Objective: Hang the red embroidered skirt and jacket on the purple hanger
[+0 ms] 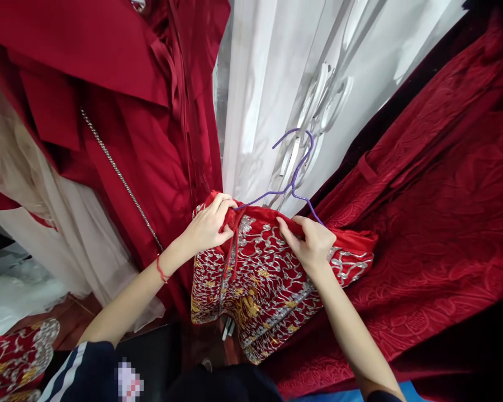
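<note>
A red garment with silver and gold embroidery (260, 279) hangs on a purple wire hanger (295, 173) in the middle of the view. My left hand (207, 226) is closed on the garment's top edge at its left side, near the red collar ties. My right hand (310, 243) is closed on the top edge to the right, beside the hanger's wire shoulder. A thin red cord circles my left wrist.
Plain red garments (151, 139) with a silver chain strap hang at left. White clothes in clear covers (276, 84) hang behind. A red patterned robe (436, 223) fills the right. Another embroidered piece (12, 357) lies at the lower left.
</note>
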{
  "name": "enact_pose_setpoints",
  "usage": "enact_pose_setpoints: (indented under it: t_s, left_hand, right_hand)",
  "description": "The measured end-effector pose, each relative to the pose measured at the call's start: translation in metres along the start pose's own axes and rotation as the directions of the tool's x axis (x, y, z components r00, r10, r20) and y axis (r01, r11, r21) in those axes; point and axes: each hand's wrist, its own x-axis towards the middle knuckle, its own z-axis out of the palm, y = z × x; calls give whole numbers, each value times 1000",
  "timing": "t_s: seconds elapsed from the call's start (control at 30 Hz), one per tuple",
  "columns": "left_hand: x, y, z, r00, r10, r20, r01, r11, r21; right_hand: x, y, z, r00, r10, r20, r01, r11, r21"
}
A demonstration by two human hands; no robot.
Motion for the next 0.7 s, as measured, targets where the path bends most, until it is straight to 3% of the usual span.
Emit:
enact_pose_setpoints:
  t_s: [0.13,0.23,0.37,0.47,0.57,0.63,0.7]
  left_hand:
    - [2,3,9,997,-31,-65,36,997,73]
    - [0,-6,16,993,-31,-115,39,997,69]
    - [-6,-24,22,969,130,-211,-139,990,-28]
    - [-3,-27,21,910,264,-320,-304,949,-82]
    - [11,-21,11,867,222,-447,-353,906,-235]
    - [25,-15,-2,898,103,-429,-294,864,-409]
    - [36,-13,-15,963,43,-266,-190,808,-557]
  right_hand:
    - [0,0,-1,998,30,47,-30,1000,-6]
    - [1,1,-2,1000,-13,18,13,1000,-9]
    - [2,1,-3,996,-77,-51,76,997,-27]
    - [1,2,-2,997,-70,-33,69,997,-41]
    - [1,3,0,998,-63,-13,62,997,-50]
    - [2,3,1,997,-68,-23,68,997,-39]
    - [3,3,1,996,-79,-42,78,997,-16]
